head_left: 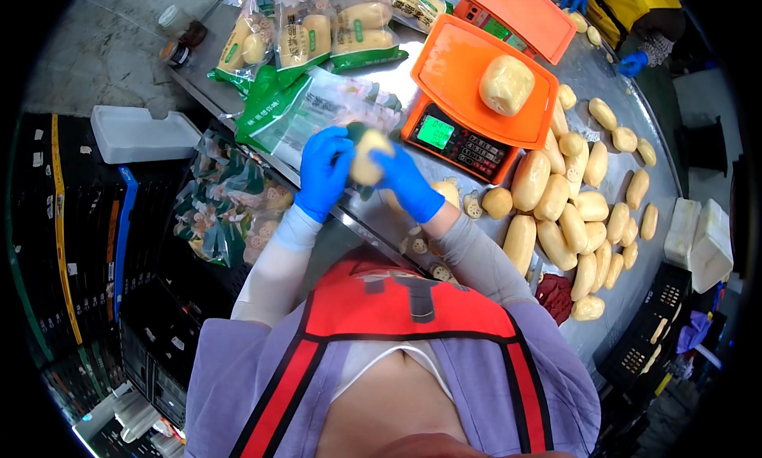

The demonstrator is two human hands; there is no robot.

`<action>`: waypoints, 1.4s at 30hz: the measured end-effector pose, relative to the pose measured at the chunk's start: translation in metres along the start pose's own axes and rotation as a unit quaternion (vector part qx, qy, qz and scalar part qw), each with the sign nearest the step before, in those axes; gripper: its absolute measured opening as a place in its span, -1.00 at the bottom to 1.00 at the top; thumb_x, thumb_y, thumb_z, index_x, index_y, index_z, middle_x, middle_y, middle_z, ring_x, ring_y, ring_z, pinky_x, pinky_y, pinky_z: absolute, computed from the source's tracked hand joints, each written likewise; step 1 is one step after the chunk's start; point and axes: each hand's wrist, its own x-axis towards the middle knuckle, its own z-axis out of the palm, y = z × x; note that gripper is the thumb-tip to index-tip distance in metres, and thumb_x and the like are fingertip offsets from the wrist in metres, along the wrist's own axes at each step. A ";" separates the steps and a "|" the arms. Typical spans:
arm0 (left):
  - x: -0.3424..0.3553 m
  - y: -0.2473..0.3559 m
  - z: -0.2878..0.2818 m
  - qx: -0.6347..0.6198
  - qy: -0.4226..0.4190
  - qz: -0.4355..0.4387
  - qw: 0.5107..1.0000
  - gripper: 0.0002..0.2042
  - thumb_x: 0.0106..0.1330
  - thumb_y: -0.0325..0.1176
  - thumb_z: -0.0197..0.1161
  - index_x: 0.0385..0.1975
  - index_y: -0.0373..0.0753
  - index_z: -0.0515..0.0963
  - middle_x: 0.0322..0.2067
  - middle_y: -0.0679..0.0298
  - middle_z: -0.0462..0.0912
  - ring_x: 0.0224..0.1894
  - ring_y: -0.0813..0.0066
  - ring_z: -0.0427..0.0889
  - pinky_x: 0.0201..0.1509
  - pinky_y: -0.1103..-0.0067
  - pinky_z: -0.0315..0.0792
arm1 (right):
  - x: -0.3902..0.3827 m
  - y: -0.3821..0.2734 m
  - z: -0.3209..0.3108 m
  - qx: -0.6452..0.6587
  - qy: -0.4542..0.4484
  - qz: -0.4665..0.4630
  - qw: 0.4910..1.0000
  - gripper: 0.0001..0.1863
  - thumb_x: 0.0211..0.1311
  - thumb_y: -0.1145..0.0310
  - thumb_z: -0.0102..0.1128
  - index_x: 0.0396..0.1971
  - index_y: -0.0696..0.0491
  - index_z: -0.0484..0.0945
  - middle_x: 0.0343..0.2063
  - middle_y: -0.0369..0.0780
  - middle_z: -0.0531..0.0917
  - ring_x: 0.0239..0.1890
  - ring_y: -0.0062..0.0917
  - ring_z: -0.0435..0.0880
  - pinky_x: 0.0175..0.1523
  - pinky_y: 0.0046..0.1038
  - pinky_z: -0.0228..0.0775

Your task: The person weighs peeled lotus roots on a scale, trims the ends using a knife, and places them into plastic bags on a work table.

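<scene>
In front of my chest, a pale, peeled lotus root [367, 158] is held up between my blue-gloved hands, slightly blurred. My left hand [321, 168] is closed with its fingertips at the root's left side. Curled against its right side are the fingers of my right hand [409, 182]. Something dark green shows behind the root, and I cannot make out what it is. Just beyond my hands lies a flat, clear-and-green printed bag [305, 113]. An orange scale [444, 57] with a lit green display stands to the right, bearing a thick lotus root [506, 85].
Filled bags of lotus root [361, 29] lie at the far left. Many loose lotus roots [575, 212] cover the table's right side, near a dark red cloth [554, 298]. Another orange scale [520, 13] stands behind. A co-worker's gloved hand [633, 63] is at far right. Black crates [83, 220] stand left.
</scene>
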 end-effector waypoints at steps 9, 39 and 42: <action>-0.010 0.009 0.002 -0.050 0.032 -0.045 0.997 -0.89 0.10 -0.54 0.24 -0.37 -0.28 0.51 -0.17 0.09 0.54 -0.04 0.16 0.49 0.10 0.39 0.33 | 0.013 0.010 0.009 0.224 -0.041 0.074 0.971 -0.55 0.27 -0.05 -0.08 -0.01 -0.04 0.37 -0.23 -0.25 0.57 -0.28 -0.53 0.59 -0.33 -0.38 0.43; -0.038 0.007 -0.001 -0.100 0.030 -0.141 0.985 -0.84 0.17 -0.48 0.25 -0.26 -0.31 0.53 -0.35 0.26 0.51 -0.31 0.50 0.49 -0.19 0.63 0.38 | 0.069 0.048 0.031 0.079 0.019 0.122 0.989 -0.70 0.31 0.25 0.02 -0.10 0.13 0.49 -0.47 -0.28 0.57 -0.43 -0.59 0.55 -0.37 -0.50 0.41; -0.049 0.001 -0.009 0.018 0.158 -0.187 0.970 -0.74 0.18 -0.42 0.28 -0.16 -0.30 0.46 -0.35 0.30 0.50 -0.31 0.52 0.48 -0.18 0.63 0.38 | 0.082 0.062 0.010 -0.311 0.029 0.011 0.950 -0.68 0.27 0.26 0.05 -0.07 0.12 0.50 -0.46 -0.25 0.59 -0.41 -0.53 0.57 -0.35 -0.46 0.42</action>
